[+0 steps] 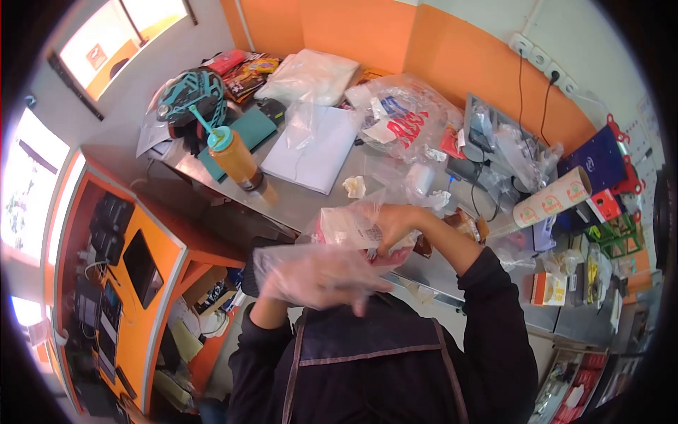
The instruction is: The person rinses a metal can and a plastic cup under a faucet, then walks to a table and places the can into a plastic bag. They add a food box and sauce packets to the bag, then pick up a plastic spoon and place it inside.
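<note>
My left hand (311,278) is blurred by motion, low in front of my apron (374,346), and a thin clear plastic bag (272,263) lies over it. Just beyond it is a white-and-pink plastic package (345,225) with small print, close above the table's front edge. My right hand (393,223) reaches in from the right, its bent fingers closed on the package's right side. More clear plastic spreads around both hands. A crumpled piece of paper (354,186) lies on the metal table (296,201) behind the package.
A sauce bottle (233,157) with a turquoise top stands at the left, near a helmet (192,99) and a white sheet (311,147). Plastic bags (409,116) lie at the back. To the right are a cardboard tube (551,198) and a small box (549,288).
</note>
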